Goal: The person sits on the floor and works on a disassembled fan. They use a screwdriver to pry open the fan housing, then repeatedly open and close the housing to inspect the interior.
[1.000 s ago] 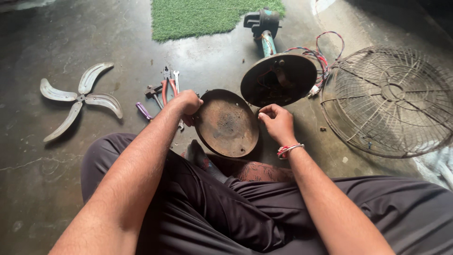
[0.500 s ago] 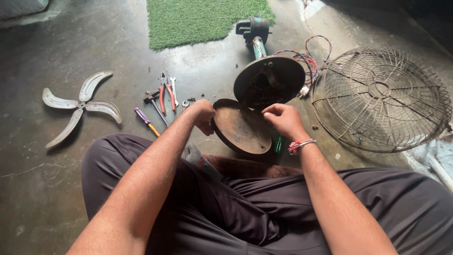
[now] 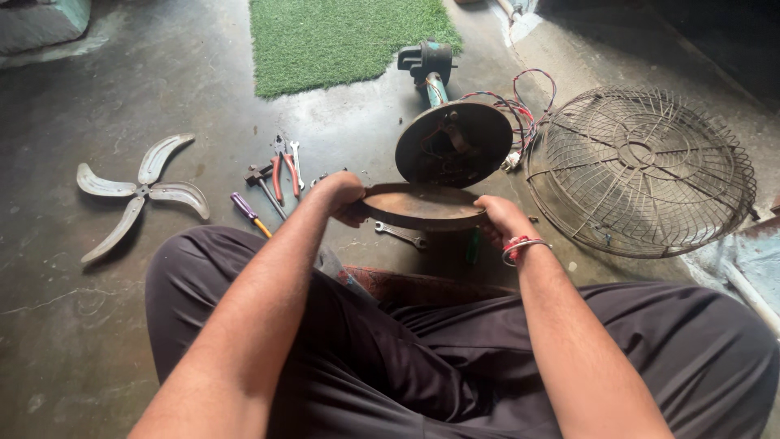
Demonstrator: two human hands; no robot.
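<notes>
Down on the concrete floor (image 3: 73,325), between the seated person's knees and the open fan base, a rusty round cover plate (image 3: 422,207) is held nearly level, clear of the ground. The left hand (image 3: 341,195) is curled tight over its left rim and the right hand (image 3: 500,219) clamps the right rim, fingers wrapped under where I can't see them. A red thread and a metal bangle (image 3: 520,248) sit on the right wrist.

Just beyond the plate stands the fan base (image 3: 455,142), tipped up so its hollow underside faces this way, with coloured wires (image 3: 524,102) spilling out on its right and a black clamp head (image 3: 426,58) on the pole behind. To my eye the plate's far edge is very near those wires; a careless push could pinch or nick them. The rim looks rough and corroded, so a slip could cut a palm.

A spanner (image 3: 400,234) lies on the floor right beneath the plate, and if the grip gave way, the plate would land on it. Pliers (image 3: 284,172) and a purple-handled screwdriver (image 3: 248,211) lie near the left hand, close enough to be knocked. The wire fan guard (image 3: 642,171) rests toward the right edge of the floor, the four-blade propeller (image 3: 138,195) well apart on the left, a green mat (image 3: 341,36) at the far edge.
</notes>
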